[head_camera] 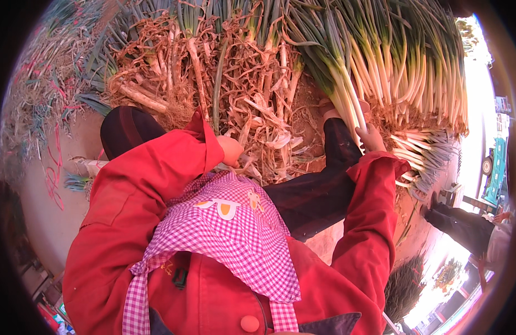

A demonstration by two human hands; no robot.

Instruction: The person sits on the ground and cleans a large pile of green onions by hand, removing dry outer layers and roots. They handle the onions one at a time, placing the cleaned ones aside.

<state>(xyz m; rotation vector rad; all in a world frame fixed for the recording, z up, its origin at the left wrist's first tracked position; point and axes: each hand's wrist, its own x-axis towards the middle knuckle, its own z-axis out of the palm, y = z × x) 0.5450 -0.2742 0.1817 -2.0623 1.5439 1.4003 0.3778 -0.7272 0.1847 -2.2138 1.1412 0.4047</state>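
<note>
Long green onions with white stalks [345, 94] lean down at the right of centre, and my right hand [370, 137] is closed around their lower ends. In front of my body is my left hand [230, 150], beside a heap of dry peeled leaves [270, 121]. Its fingers are mostly hidden, so whether it holds anything does not show. Untrimmed green onions with brown outer skins and roots [195, 71] lie above it. Cleaned green onions [412, 79] are laid side by side in a large pile at the upper right.
Smaller onions [417, 150] lie below the large pile. Leafy scraps [52, 63] with pink twine [55, 167] cover the ground at the left. My bent legs [312, 201] frame the heap. A person's dark-trousered leg [463, 226] and a teal truck [496, 167] are at the right.
</note>
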